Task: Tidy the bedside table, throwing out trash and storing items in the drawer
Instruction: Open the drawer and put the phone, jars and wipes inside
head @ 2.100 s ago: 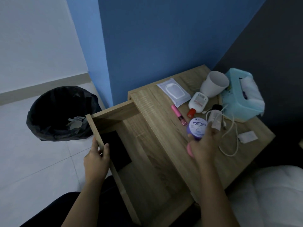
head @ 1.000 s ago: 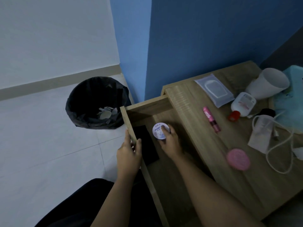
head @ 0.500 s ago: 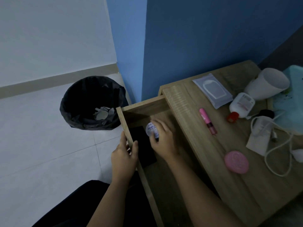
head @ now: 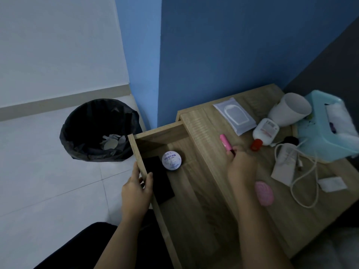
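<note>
Released from the right hand (head: 240,167), the white-lidded cream jar (head: 172,160) now sits in the open drawer (head: 194,200) just beside a flat black object (head: 159,179), and that hand has moved up onto the bedside table (head: 291,220), where its fingers curl round the near end of the pink tube (head: 224,141) lying there. The left hand (head: 136,189) still clasps the drawer's front edge, thumb inside and fingers outside.
</note>
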